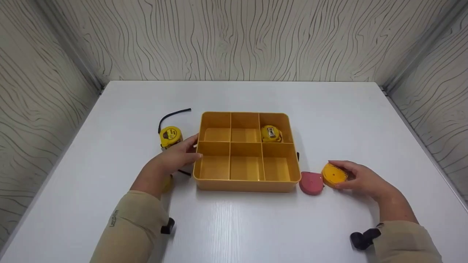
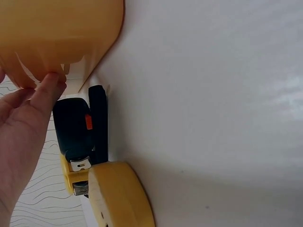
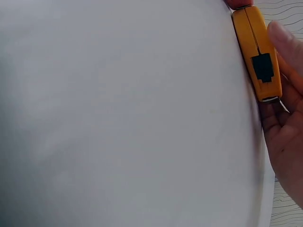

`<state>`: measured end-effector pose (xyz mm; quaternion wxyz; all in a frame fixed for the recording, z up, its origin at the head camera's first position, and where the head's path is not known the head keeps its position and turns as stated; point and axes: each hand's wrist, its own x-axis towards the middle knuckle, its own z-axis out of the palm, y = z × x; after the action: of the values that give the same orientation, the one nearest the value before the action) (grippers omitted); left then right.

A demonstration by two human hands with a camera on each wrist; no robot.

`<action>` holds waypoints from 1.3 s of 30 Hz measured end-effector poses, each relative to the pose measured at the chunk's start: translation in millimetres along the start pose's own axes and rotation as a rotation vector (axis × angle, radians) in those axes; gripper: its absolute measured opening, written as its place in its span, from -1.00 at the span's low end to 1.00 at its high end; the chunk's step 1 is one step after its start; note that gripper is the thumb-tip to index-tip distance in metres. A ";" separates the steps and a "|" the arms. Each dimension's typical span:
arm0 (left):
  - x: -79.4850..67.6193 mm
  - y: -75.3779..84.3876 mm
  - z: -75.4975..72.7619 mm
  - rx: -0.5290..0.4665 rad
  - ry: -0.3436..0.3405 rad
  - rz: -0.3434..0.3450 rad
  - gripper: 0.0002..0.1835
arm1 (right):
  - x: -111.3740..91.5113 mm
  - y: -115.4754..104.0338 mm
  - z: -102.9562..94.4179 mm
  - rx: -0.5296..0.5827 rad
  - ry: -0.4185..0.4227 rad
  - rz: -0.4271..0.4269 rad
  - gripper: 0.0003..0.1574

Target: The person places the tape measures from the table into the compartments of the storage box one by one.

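Observation:
My left hand holds the left wall of a yellow compartment box, thumb at the rim and fingers against the outside. My right hand pinches an orange tape measure between thumb and fingers. That tape measure touches a pink tape measure lying by the box's front right corner. One yellow tape measure sits in the back right compartment. Left of the box stands another yellow tape measure with a black strap. My left wrist partly hides a further yellow tape measure.
A white table carries everything, with wood-grain panels behind and at both sides. A small black piece shows beside the box's right wall. Black strap ends lie left of the box.

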<state>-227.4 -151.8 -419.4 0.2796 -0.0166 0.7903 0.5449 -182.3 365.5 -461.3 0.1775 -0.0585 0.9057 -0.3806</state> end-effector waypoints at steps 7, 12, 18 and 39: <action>-1.8 2.7 -0.2 -0.015 0.001 -0.023 -0.25 | 1.9 -3.2 -0.4 -0.053 0.023 0.005 -0.06; 0.8 -0.6 -0.8 -0.002 0.007 -0.019 -0.25 | 6.4 -2.9 -0.8 -0.058 0.054 0.023 -0.04; 0.3 -0.5 -0.7 0.009 0.006 -0.025 -0.24 | 12.2 -6.0 0.3 -0.054 0.096 0.048 -0.04; -0.6 -1.0 -0.3 0.006 0.014 -0.022 -0.23 | 19.2 -6.7 0.4 -0.075 0.134 0.057 0.03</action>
<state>-226.7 -152.6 -419.9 0.2800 -0.0281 0.7937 0.5393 -200.2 355.8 -462.2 0.1251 -0.0134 0.9304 -0.3444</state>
